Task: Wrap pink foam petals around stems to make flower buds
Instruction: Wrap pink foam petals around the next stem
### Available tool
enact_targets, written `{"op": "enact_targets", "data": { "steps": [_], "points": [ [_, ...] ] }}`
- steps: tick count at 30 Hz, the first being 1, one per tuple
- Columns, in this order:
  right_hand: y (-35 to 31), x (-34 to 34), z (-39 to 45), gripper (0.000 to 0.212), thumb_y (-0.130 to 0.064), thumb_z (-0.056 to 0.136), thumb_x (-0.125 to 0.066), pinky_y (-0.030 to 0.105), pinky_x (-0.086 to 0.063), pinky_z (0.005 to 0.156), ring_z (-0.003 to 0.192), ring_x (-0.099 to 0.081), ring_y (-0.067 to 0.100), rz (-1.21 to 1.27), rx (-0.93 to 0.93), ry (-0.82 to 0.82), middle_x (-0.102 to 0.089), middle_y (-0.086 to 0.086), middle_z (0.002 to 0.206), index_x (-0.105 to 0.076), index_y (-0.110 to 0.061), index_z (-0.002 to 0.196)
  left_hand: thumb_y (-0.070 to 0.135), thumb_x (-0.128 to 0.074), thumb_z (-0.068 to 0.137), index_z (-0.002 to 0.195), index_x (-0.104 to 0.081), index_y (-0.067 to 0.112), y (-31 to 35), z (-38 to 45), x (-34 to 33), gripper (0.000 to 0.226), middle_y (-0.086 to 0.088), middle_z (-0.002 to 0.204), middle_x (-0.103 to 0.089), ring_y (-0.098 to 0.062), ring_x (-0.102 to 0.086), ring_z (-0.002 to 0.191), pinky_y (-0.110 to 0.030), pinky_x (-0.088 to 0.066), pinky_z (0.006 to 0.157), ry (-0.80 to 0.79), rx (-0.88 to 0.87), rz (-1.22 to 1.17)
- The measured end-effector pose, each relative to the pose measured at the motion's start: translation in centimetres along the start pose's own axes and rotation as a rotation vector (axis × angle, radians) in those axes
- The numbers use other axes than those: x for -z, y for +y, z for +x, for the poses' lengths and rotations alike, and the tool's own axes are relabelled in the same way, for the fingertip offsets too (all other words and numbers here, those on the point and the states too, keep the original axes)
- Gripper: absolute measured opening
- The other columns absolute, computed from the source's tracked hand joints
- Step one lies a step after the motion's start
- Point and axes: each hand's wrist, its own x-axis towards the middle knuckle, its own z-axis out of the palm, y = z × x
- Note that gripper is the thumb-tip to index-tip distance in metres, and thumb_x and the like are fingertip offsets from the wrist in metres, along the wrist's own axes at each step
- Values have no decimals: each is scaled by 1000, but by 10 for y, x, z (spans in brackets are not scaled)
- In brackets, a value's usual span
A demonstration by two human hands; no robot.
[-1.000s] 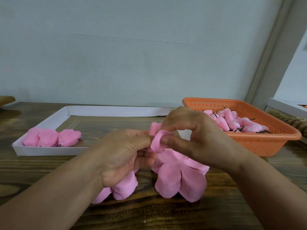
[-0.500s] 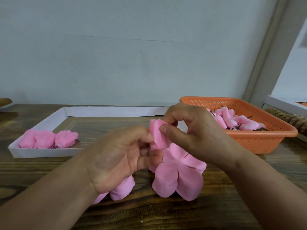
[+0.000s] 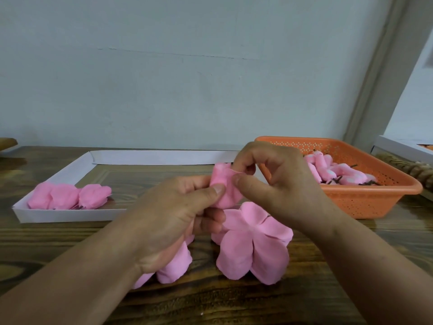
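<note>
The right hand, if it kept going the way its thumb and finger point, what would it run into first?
Nothing new: the right hand already pinches the rolled pink petal. Just behind it is the left hand, though depth is unclear.

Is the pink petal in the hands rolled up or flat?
Rolled up. The petal curls into a tube, gripped by the left hand and pinched at its top edge by the right hand.

Both forearms reach in from the near edge and meet at the middle. The left hand (image 3: 178,214) has its fingers curled and its thumb pressed flat toward the right. The right hand (image 3: 278,184) is arched just above it, thumb and bent forefinger pinching together, the other fingers curled.
</note>
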Motion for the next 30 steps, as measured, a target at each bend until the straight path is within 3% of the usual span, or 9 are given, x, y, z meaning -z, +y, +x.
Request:
{"op": "enact_targets", "data": {
  "steps": [4,6,10,13,16,20,25,28,30],
  "points": [
    [4,8,2,40,-24,61,-76,28,-47,84,92,-58,18,167,-107,-65,-62,-2,97,-58,-26,98,29,-59,78,76,-76,20,0,0,4,20,-2,66,-58,-7,-52,57,-16,-44,50,-54,-21,115],
    [4,10,3,48,-26,58,-77,33,-48,87,96,-59,20,206,-131,-149,-62,-2,102,-57,-32,102,32,-61,80,78,-76,22,0,-1,5,18,-1,66,-56,-8,-50,58,-17,-43,51,-93,-28,170],
    [2,11,2,37,-19,63,-76,43,-50,83,89,-60,30,216,-107,-234,-66,11,95,-64,-21,98,44,-64,81,90,-75,23,-3,-1,5,25,1,66,-56,-11,-49,63,-23,-39,57,-116,-63,349],
    [1,10,1,19,-15,69,-71,43,-49,70,74,-59,32,199,-98,-220,-65,17,82,-68,-6,86,29,-56,90,90,-73,28,-5,0,6,17,6,62,-58,-9,-51,61,-21,-41,57,-102,-91,422],
    [2,12,1,12,-14,74,-65,41,-49,61,64,-58,35,230,-129,-206,-64,22,74,-66,-2,76,19,-52,94,87,-72,30,-6,0,7,24,6,61,-59,-8,-53,60,-22,-42,58,-89,-82,457],
    [1,11,2,9,-14,75,-63,35,-46,59,62,-55,21,190,-96,-210,-62,14,70,-64,-6,74,23,-54,95,83,-73,34,-5,0,7,24,6,61,-59,-10,-52,62,-21,-42,58,-124,-56,449],
    [-1,9,2,8,-15,75,-69,38,-48,66,68,-56,22,104,-101,-305,-61,-4,73,-68,-10,81,32,-57,78,72,-71,32,-6,0,7,15,2,64,-57,-12,-49,62,-22,-41,56,-163,-29,368],
    [0,9,2,5,-6,81,-70,32,-43,60,64,-52,14,148,-158,-270,-62,9,71,-68,-9,78,22,-60,92,97,-67,28,-7,1,6,11,0,65,-58,-11,-50,59,-22,-41,53,-98,-33,316],
    [1,8,3,8,-3,82,-69,36,-44,59,63,-52,19,163,-175,-234,-63,20,72,-67,-8,76,17,-56,91,107,-59,21,-7,2,4,17,0,61,-59,-12,-51,57,-22,-41,51,-24,-37,296]
  ]
}}
